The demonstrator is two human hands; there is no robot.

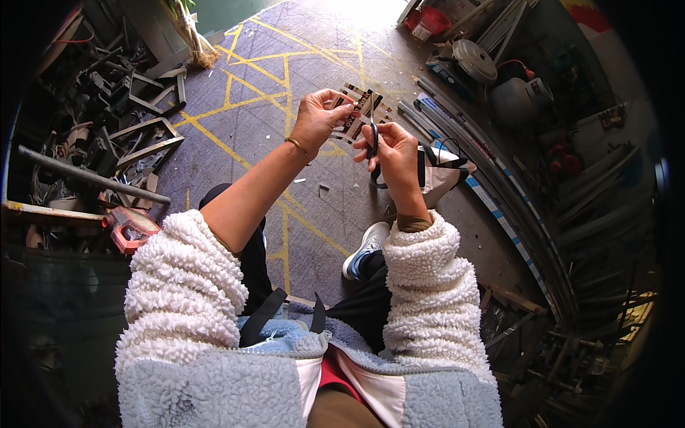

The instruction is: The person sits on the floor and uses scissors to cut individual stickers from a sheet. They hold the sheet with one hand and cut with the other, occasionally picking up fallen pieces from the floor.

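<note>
My left hand point(318, 120) is closed, pinching the left edge of a flat patterned piece point(351, 130) in black, white and brown. Whether that piece is paper, card or plastic I cannot tell. Dark-handled scissors point(374, 137) are in my right hand point(397, 148), its fingers wrapped round the handles. Their blades point away from me and lie over the right part of the patterned piece. At this size I cannot make out whether they are cutting into it. Both hands are raised in front of me above the floor.
Beyond my right hand a pale bag with black straps point(437, 173) rests on the floor point(235, 153). Long metal profiles point(492, 160) curve along the right, near a gas cylinder point(515, 97) and a red bucket point(431, 23). Metal frames point(148, 143) and a pipe point(93, 175) crowd the left.
</note>
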